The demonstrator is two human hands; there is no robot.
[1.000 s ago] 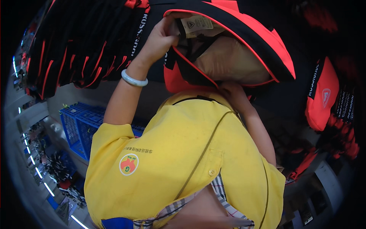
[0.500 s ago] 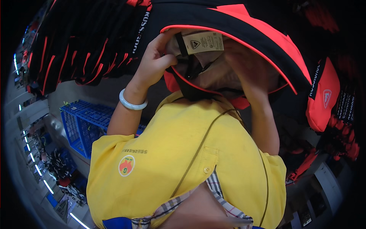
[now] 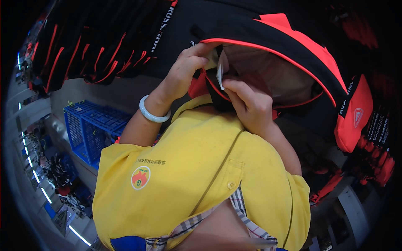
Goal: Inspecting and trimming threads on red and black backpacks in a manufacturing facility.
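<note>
A black backpack with bright red trim (image 3: 293, 50) lies open in front of me, its beige lining showing. My left hand (image 3: 186, 69), with a pale bangle on the wrist, grips the red-edged rim of the opening at its left side. My right hand (image 3: 247, 102) pinches a small paper tag (image 3: 220, 74) at the lower rim of the opening, the tag seen nearly edge-on. Both forearms rise from my yellow shirt (image 3: 197, 175).
A pile of black bags with red stripes (image 3: 92, 46) lies at upper left. A red pouch (image 3: 354, 115) and more black-and-red pieces sit at right. A blue plastic crate (image 3: 90, 125) stands at left below the work surface.
The tag was lying flat and facing me at the top of the opening; now it is turned edge-on and lower. My right hand has come out of the bag and taken the tag.
</note>
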